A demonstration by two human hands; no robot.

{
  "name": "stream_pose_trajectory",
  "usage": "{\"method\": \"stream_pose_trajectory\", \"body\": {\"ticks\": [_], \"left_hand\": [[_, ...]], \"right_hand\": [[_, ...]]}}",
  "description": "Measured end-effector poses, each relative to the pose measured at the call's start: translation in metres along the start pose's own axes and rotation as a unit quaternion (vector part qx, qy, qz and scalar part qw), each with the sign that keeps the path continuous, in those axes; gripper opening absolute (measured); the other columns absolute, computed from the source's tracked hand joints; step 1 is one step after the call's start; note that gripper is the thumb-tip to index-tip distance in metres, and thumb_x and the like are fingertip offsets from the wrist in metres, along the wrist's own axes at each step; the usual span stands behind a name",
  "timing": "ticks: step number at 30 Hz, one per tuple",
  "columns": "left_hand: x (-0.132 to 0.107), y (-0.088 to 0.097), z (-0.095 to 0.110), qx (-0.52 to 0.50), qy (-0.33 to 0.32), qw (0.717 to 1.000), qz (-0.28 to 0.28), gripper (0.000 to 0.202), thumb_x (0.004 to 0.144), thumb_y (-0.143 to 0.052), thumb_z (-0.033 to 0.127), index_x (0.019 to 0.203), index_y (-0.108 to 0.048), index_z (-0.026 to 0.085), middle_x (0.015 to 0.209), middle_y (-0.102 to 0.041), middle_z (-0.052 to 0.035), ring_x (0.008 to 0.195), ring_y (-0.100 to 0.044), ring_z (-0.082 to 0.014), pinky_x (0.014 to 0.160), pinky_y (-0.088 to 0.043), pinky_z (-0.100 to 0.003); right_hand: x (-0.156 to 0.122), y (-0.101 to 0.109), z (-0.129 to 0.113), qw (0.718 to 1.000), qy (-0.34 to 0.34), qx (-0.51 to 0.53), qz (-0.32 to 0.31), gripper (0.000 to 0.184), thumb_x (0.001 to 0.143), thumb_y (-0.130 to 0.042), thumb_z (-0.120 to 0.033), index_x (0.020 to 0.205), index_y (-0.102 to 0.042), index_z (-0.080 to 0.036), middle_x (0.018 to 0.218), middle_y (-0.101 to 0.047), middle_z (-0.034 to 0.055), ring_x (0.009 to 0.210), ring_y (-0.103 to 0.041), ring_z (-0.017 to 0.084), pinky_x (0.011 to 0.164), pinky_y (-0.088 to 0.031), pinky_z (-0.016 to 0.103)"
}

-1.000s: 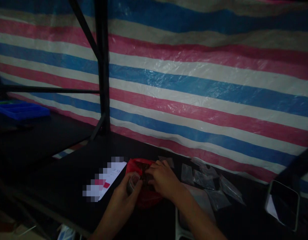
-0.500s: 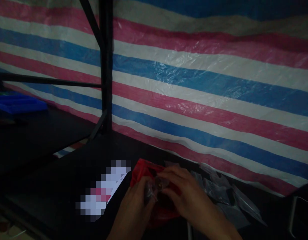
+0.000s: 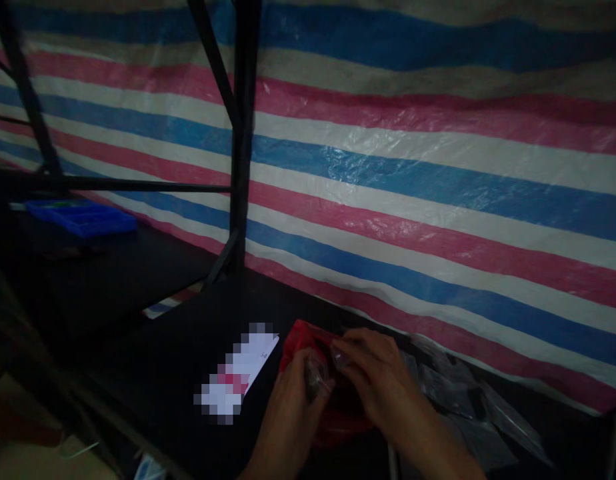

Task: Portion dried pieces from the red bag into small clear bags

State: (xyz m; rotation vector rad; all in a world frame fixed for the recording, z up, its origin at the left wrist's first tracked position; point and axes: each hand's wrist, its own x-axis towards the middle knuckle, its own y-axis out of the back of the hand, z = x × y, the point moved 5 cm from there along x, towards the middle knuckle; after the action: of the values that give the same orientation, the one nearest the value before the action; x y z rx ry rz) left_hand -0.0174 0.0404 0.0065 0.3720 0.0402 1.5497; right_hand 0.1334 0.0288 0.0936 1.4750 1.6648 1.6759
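In dim light, my left hand is closed on a small clear plastic bag with crinkled, shiny sides. My right hand pinches clear plastic at its fingertips, a short way to the right; whether it is the same bag, I cannot tell. Both hands are over a red plastic bag, which spreads open beneath and behind them. What lies inside the red bag is too dark to make out. Just left of it, a white paper with a pink-red patch, partly blurred out, rests on the black surface.
Several flat clear plastic bags lie right of my right hand. A blue compartment tray sits on another dark surface at the left. A black metal post rises behind the table, before a striped plastic sheet.
The view has swung left, so everything sits further right. My right fingertips have moved apart from the left hand's clear bag. A small brass-coloured spot between the hands is no longer visible.
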Motion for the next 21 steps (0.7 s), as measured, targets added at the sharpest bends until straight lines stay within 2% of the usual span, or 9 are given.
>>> {"method": "stream_pose_trajectory", "body": {"ticks": [3,5,6,8,11,14,17,19,21], "left_hand": [[-0.007,0.004,0.001,0.000,0.004,0.999,0.049,0.040,0.092,-0.059,0.030,0.131,-0.058,0.022,0.127,-0.073,-0.0135,0.117,-0.071,-0.0320,0.102,-0.055,-0.049],[-0.013,0.003,0.002,0.002,-0.009,0.996,0.087,0.049,0.090,-0.059,0.027,0.138,-0.054,0.022,0.132,-0.070,-0.0138,0.123,-0.069,-0.0323,0.105,-0.054,-0.051],[-0.015,0.000,0.002,0.008,-0.019,0.994,0.107,0.052,0.088,-0.061,0.025,0.140,-0.054,0.023,0.131,-0.071,-0.0132,0.122,-0.070,-0.0324,0.103,-0.055,-0.050],[-0.018,-0.010,0.002,0.024,-0.036,0.990,0.138,0.056,0.085,-0.064,0.024,0.140,-0.056,0.024,0.121,-0.073,-0.0112,0.112,-0.073,-0.0323,0.095,-0.059,-0.048],[-0.020,-0.037,0.002,0.048,-0.042,0.987,0.148,0.058,0.086,-0.063,0.024,0.143,-0.056,0.025,0.116,-0.074,-0.0115,0.109,-0.073,-0.0339,0.092,-0.059,-0.051],[-0.027,-0.070,0.011,0.080,-0.069,0.989,0.106,0.064,0.087,-0.058,0.020,0.151,-0.052,0.025,0.129,-0.073,-0.0137,0.116,-0.069,-0.0342,0.102,-0.054,-0.056],[-0.036,-0.097,0.024,0.109,-0.116,0.987,0.028,0.069,0.086,-0.051,0.013,0.154,-0.053,0.025,0.137,-0.072,-0.0141,0.120,-0.068,-0.0315,0.108,-0.051,-0.055],[-0.040,-0.112,0.029,0.157,-0.145,0.975,-0.058,0.078,0.082,-0.053,0.011,0.159,-0.050,0.027,0.145,-0.069,-0.0153,0.128,-0.066,-0.0336,0.109,-0.050,-0.057],[-0.042,-0.127,0.026,0.214,-0.155,0.952,-0.153,0.087,0.080,-0.057,0.012,0.163,-0.043,0.033,0.152,-0.065,-0.0141,0.136,-0.062,-0.0374,0.111,-0.048,-0.063]], "right_hand": [[-0.003,-0.008,0.009,0.999,-0.033,0.026,-0.013,0.061,0.088,-0.062,0.002,0.140,-0.069,-0.028,0.141,-0.069,0.0103,0.131,-0.062,0.033,0.112,-0.050,0.054],[-0.009,-0.006,0.009,0.995,-0.058,0.079,0.008,0.063,0.085,-0.066,-0.001,0.142,-0.068,-0.030,0.143,-0.068,0.0085,0.134,-0.061,0.032,0.116,-0.047,0.053],[-0.014,-0.004,0.008,0.990,-0.076,0.114,0.023,0.057,0.087,-0.067,-0.006,0.139,-0.069,-0.031,0.141,-0.069,0.0075,0.132,-0.063,0.031,0.114,-0.048,0.051],[-0.026,0.001,0.005,0.974,-0.117,0.189,0.036,0.035,0.091,-0.068,-0.016,0.121,-0.076,-0.031,0.126,-0.076,0.0050,0.118,-0.070,0.028,0.105,-0.054,0.044],[-0.046,0.007,0.006,0.948,-0.159,0.275,0.012,0.015,0.088,-0.071,-0.022,0.098,-0.079,-0.030,0.097,-0.080,0.0005,0.090,-0.075,0.023,0.083,-0.058,0.032],[-0.068,0.015,0.022,0.934,-0.179,0.308,0.011,0.015,0.084,-0.073,-0.023,0.095,-0.080,-0.030,0.084,-0.079,-0.0015,0.077,-0.074,0.020,0.070,-0.055,0.026],[-0.096,0.023,0.053,0.917,-0.229,0.323,0.045,0.012,0.088,-0.069,-0.029,0.090,-0.080,-0.028,0.081,-0.079,0.0004,0.073,-0.073,0.020,0.066,-0.053,0.025],[-0.118,0.025,0.077,0.892,-0.280,0.350,0.054,0.014,0.087,-0.069,-0.034,0.083,-0.079,-0.025,0.077,-0.078,0.0017,0.070,-0.071,0.020,0.064,-0.051,0.026],[-0.138,0.024,0.097,0.865,-0.326,0.378,0.046,0.017,0.085,-0.071,-0.037,0.075,-0.076,-0.023,0.072,-0.075,0.0018,0.068,-0.069,0.020,0.063,-0.050,0.026]]}}
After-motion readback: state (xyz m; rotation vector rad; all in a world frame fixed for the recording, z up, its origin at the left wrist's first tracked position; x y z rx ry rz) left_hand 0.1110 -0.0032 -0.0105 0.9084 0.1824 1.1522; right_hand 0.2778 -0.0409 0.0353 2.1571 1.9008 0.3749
